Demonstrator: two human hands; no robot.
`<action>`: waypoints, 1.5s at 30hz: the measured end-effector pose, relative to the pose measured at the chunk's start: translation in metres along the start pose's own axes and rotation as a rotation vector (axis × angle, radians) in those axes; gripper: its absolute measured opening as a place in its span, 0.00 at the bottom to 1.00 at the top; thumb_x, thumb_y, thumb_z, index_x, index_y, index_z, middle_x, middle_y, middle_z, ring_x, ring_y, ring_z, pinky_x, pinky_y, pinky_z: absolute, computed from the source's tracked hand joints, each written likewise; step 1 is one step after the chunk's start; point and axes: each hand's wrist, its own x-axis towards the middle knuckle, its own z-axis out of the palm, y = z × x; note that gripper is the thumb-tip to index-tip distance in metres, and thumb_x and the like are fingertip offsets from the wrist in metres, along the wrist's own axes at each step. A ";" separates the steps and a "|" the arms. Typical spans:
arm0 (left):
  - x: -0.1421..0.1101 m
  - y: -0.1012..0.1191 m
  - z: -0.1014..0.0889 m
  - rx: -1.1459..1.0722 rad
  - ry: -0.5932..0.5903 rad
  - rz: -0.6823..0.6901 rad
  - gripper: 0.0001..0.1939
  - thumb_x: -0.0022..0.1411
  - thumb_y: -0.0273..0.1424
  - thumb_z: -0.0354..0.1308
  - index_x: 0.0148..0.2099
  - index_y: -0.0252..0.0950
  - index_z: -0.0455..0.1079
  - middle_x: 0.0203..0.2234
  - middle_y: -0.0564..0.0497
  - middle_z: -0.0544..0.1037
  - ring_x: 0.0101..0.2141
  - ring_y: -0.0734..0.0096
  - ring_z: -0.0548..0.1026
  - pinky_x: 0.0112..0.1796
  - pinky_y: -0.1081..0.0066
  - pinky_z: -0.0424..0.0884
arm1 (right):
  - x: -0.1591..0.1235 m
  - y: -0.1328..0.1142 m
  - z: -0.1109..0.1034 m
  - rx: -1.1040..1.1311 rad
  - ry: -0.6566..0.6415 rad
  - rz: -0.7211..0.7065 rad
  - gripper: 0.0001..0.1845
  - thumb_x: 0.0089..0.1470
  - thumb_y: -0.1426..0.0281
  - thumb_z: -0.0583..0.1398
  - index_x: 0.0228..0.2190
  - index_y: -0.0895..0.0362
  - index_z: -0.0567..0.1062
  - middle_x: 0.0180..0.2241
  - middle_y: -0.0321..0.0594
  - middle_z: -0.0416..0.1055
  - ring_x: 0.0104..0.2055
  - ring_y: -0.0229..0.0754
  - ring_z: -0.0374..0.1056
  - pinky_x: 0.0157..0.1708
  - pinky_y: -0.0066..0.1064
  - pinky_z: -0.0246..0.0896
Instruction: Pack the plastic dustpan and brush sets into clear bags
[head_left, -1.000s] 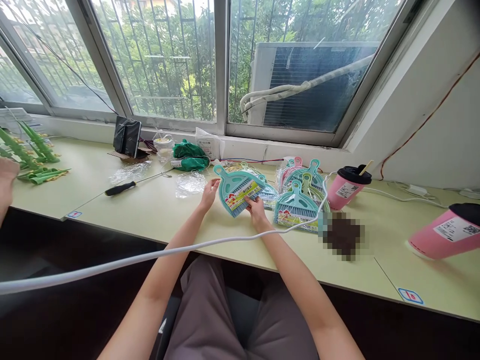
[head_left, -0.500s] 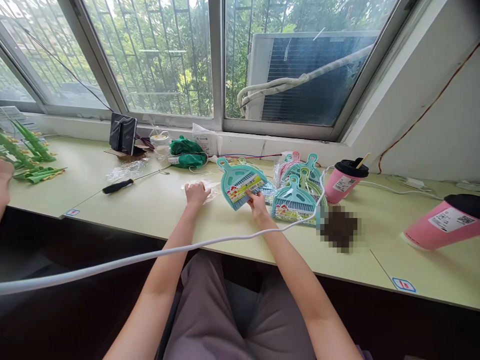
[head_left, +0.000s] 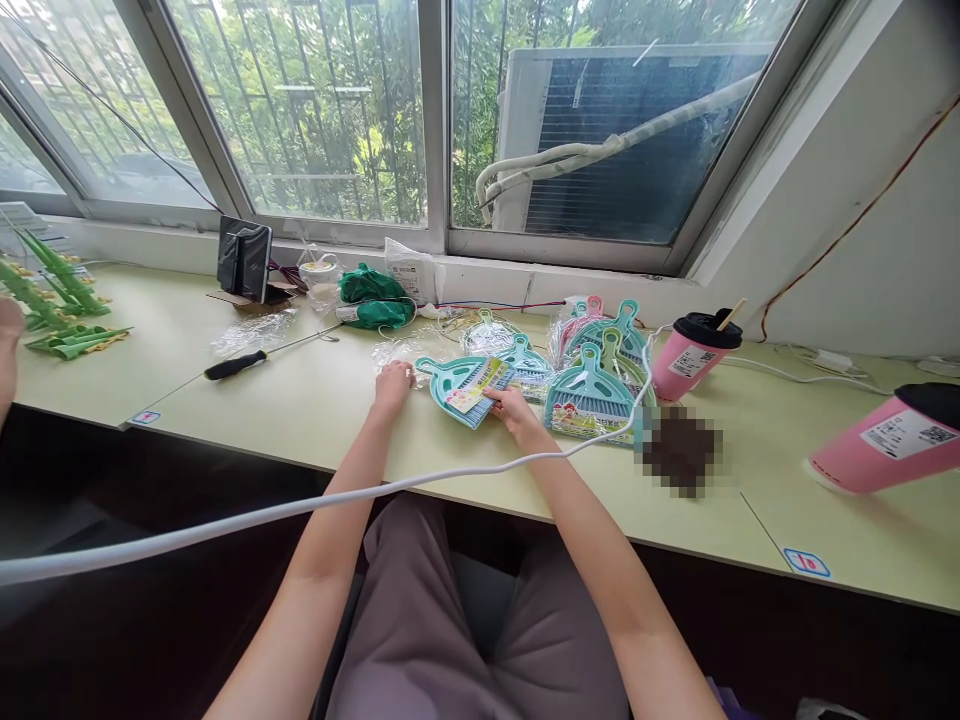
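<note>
My right hand (head_left: 516, 412) grips a small turquoise dustpan and brush set (head_left: 456, 388) by its lower right edge. A printed yellow-green card (head_left: 480, 385) lies across its bristles, and its handle points to the upper left. My left hand (head_left: 394, 386) is closed with curled fingers at the near edge of a crinkled clear plastic bag (head_left: 409, 350), close to the dustpan's handle. Several more wrapped dustpan sets lie to the right, among them a turquoise one (head_left: 589, 395) in front and a smaller turquoise one (head_left: 523, 365) behind my right hand.
A white cable (head_left: 300, 512) crosses in front of my forearms. Two pink cups (head_left: 684, 365) with black lids stand at the right. A black-handled screwdriver (head_left: 236, 365), green plastic bundle (head_left: 375, 297) and dark tablet (head_left: 244, 262) are left. Another person's hand (head_left: 9, 345) shows at the far left.
The dustpan set in my right hand has dropped lower and left, tilting flatter towards the table. My left hand has shifted slightly, and the plastic behind it shows more.
</note>
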 end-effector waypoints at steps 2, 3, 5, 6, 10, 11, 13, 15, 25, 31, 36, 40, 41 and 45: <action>0.001 -0.002 -0.001 0.023 0.019 -0.040 0.19 0.63 0.27 0.53 0.55 0.40 0.72 0.55 0.44 0.74 0.56 0.55 0.69 0.53 0.61 0.65 | -0.001 -0.001 0.000 -0.027 -0.063 0.026 0.11 0.49 0.83 0.63 0.35 0.60 0.73 0.30 0.41 0.78 0.32 0.41 0.76 0.34 0.32 0.76; 0.002 -0.003 -0.002 0.036 0.029 -0.066 0.19 0.63 0.26 0.52 0.55 0.40 0.72 0.54 0.43 0.74 0.55 0.54 0.69 0.53 0.60 0.65 | -0.001 -0.001 0.000 -0.039 -0.093 0.035 0.10 0.49 0.83 0.63 0.35 0.60 0.74 0.30 0.41 0.78 0.32 0.42 0.76 0.33 0.32 0.76; 0.003 -0.005 -0.004 0.056 0.040 -0.121 0.19 0.63 0.24 0.51 0.54 0.40 0.73 0.52 0.42 0.76 0.54 0.54 0.70 0.52 0.59 0.65 | -0.002 -0.001 0.000 -0.052 -0.126 0.048 0.10 0.49 0.83 0.63 0.34 0.60 0.74 0.29 0.41 0.78 0.32 0.42 0.76 0.32 0.31 0.76; 0.003 -0.005 -0.005 0.063 0.042 -0.142 0.19 0.63 0.24 0.51 0.53 0.40 0.74 0.51 0.42 0.77 0.54 0.54 0.71 0.52 0.59 0.65 | -0.003 -0.001 0.000 -0.054 -0.126 0.052 0.10 0.49 0.83 0.63 0.34 0.60 0.74 0.29 0.41 0.78 0.32 0.42 0.76 0.32 0.31 0.76; 0.003 -0.006 -0.009 0.055 0.061 -0.158 0.17 0.62 0.23 0.51 0.49 0.39 0.75 0.47 0.41 0.79 0.52 0.55 0.72 0.49 0.62 0.67 | -0.004 0.000 0.001 -0.060 -0.088 0.054 0.11 0.49 0.84 0.63 0.35 0.60 0.74 0.29 0.40 0.78 0.32 0.41 0.76 0.33 0.31 0.76; 0.003 -0.006 -0.009 0.048 0.068 -0.156 0.17 0.62 0.23 0.51 0.48 0.38 0.76 0.46 0.41 0.79 0.51 0.55 0.72 0.48 0.63 0.67 | -0.005 -0.001 0.001 -0.061 -0.079 0.048 0.11 0.49 0.83 0.62 0.35 0.60 0.74 0.29 0.40 0.78 0.32 0.41 0.76 0.33 0.31 0.77; 0.003 -0.005 -0.010 0.038 0.085 -0.158 0.15 0.62 0.23 0.51 0.45 0.37 0.77 0.44 0.41 0.79 0.49 0.56 0.73 0.46 0.63 0.67 | -0.006 -0.001 0.002 -0.059 -0.059 0.036 0.10 0.50 0.83 0.62 0.35 0.59 0.74 0.29 0.39 0.78 0.32 0.40 0.76 0.34 0.31 0.77; 0.002 -0.004 -0.010 0.042 0.116 -0.151 0.14 0.62 0.24 0.51 0.43 0.37 0.78 0.42 0.42 0.80 0.47 0.56 0.74 0.45 0.63 0.67 | -0.007 0.000 0.003 -0.049 -0.036 0.021 0.10 0.50 0.82 0.62 0.35 0.59 0.74 0.30 0.39 0.78 0.32 0.40 0.76 0.34 0.31 0.77; -0.011 0.012 -0.015 -0.001 0.430 0.073 0.17 0.70 0.31 0.45 0.49 0.38 0.75 0.44 0.42 0.79 0.48 0.53 0.72 0.47 0.61 0.65 | -0.009 0.001 0.007 0.009 -0.098 -0.046 0.12 0.48 0.79 0.65 0.36 0.58 0.73 0.33 0.41 0.79 0.39 0.45 0.77 0.39 0.36 0.78; -0.016 0.013 -0.023 -0.050 0.552 0.027 0.19 0.72 0.33 0.43 0.52 0.39 0.74 0.46 0.44 0.79 0.49 0.53 0.71 0.47 0.59 0.63 | -0.015 -0.003 0.011 0.060 -0.087 -0.140 0.15 0.45 0.75 0.68 0.35 0.56 0.72 0.36 0.41 0.79 0.42 0.46 0.77 0.40 0.35 0.78; -0.013 0.008 -0.024 -0.068 0.604 -0.041 0.19 0.71 0.32 0.43 0.52 0.38 0.74 0.46 0.43 0.79 0.49 0.53 0.70 0.50 0.58 0.62 | -0.017 -0.006 0.007 0.159 0.049 -0.202 0.11 0.50 0.76 0.64 0.36 0.55 0.71 0.40 0.40 0.78 0.42 0.41 0.76 0.41 0.30 0.77; -0.013 0.008 -0.022 -0.071 0.599 -0.024 0.18 0.71 0.32 0.44 0.52 0.37 0.74 0.47 0.43 0.79 0.49 0.53 0.70 0.49 0.59 0.62 | -0.017 -0.004 0.007 0.136 0.030 -0.177 0.10 0.50 0.77 0.63 0.36 0.55 0.71 0.38 0.39 0.79 0.41 0.41 0.76 0.39 0.30 0.77; -0.014 0.009 -0.022 -0.074 0.595 -0.020 0.18 0.71 0.32 0.44 0.52 0.37 0.74 0.47 0.43 0.78 0.49 0.53 0.70 0.49 0.59 0.63 | -0.016 -0.003 0.008 0.117 0.016 -0.165 0.10 0.50 0.78 0.63 0.35 0.55 0.71 0.37 0.39 0.79 0.40 0.41 0.77 0.39 0.31 0.77; -0.016 0.013 -0.021 -0.096 0.594 0.004 0.18 0.71 0.33 0.44 0.51 0.39 0.74 0.46 0.44 0.78 0.49 0.55 0.70 0.46 0.62 0.65 | -0.017 -0.001 0.013 0.032 -0.094 -0.103 0.10 0.48 0.79 0.65 0.33 0.57 0.73 0.33 0.41 0.79 0.38 0.43 0.77 0.38 0.34 0.78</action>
